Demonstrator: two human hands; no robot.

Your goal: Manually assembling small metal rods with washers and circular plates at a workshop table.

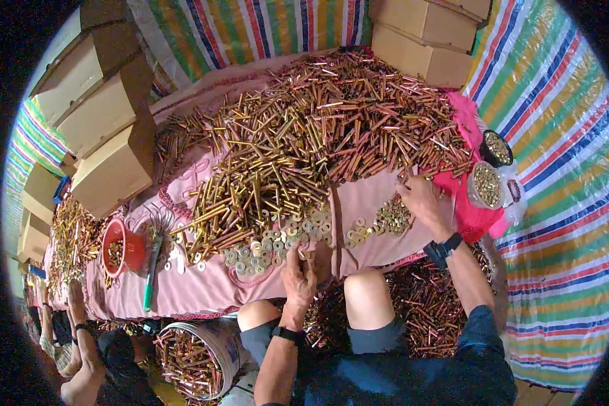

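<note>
Closest in, bottom centre of frame: wearer's dark shirt (392, 379), bare knees (368, 298) just above it. Left hand (298, 279) at centre, slightly below the middle; fingers curled, tips drawn together at the lower edge of the washers (254, 256). Cannot tell whether it grips one. Right hand (419, 197) right of centre, thumb and forefinger bent close at the near edge of the bolt pile (318, 135); whether anything is pinched, cannot tell. Bolts heap across upper centre, beyond both hands, a tongue of them running down left of centre. Washers spread left and above the left hand; small brass-coloured pieces (392, 218) lie between the hands, just below and left of the right. All on pink cloth (210, 291). Red bowl (134, 252) and green-handled tool (148, 291) left of frame. Tub of small pieces (477, 193) right of the right hand.
</note>
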